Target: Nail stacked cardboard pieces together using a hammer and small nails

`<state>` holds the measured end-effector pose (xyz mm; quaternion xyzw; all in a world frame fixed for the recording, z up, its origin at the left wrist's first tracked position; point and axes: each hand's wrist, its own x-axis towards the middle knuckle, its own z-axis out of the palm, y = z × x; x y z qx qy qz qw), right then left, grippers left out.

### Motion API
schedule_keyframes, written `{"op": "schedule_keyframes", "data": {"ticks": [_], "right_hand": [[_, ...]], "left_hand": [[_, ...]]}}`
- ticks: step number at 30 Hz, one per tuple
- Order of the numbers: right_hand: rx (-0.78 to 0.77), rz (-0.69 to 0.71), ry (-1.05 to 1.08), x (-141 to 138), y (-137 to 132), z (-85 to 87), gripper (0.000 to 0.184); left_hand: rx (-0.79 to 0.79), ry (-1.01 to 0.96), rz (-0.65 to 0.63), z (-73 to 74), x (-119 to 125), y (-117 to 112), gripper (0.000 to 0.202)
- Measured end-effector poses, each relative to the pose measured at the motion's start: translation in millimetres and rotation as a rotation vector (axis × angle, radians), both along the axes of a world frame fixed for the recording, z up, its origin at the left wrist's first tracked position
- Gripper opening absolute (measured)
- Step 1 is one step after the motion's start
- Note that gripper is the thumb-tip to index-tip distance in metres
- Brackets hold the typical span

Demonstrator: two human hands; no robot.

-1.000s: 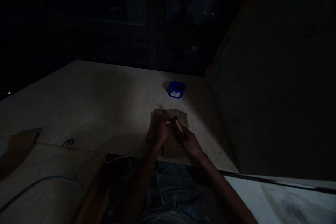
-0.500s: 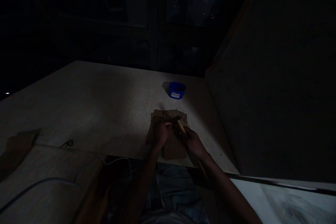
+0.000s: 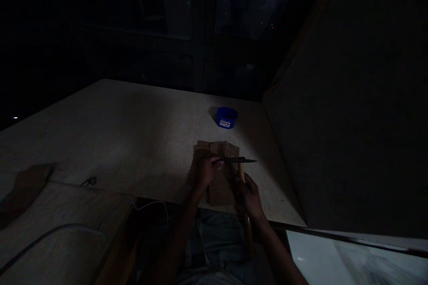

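Note:
In dim light, my right hand grips the wooden handle of what looks like a hammer. The handle runs down past the table's front edge. Across its top lies a dark narrow head, crosswise and thinning to a point on the right. My left hand is closed, with thumb and fingers pinched at the head's left end. Beneath both hands, a folded piece of brown cardboard rests on the table near its front edge. Darkness hides the finer detail between the fingers.
A blue plastic tub with a white label stands on the pale table beyond the cardboard. Brown cardboard and a small dark tangle lie at left. A cable curves at lower left. A dark panel rises at right.
The hammer has turned: its head now lies crosswise and reaches farther right, and its handle hangs more upright. My right hand has shifted slightly right and down. My left hand has barely moved.

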<state>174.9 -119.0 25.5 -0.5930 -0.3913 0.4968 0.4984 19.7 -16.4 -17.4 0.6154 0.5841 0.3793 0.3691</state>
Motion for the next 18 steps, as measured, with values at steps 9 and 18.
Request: {"op": "schedule_keyframes", "data": {"ticks": [9, 18], "right_hand": [[-0.014, -0.144, -0.007, 16.4, -19.9, 0.8, 0.04], [-0.063, -0.188, 0.041, 28.6, -29.2, -7.3, 0.043]], "left_hand": [[0.254, -0.057, 0.151, 8.8, -40.6, -12.9, 0.024], [0.289, 0.18, 0.628, 3.6, -160.4, -26.8, 0.029]]}}
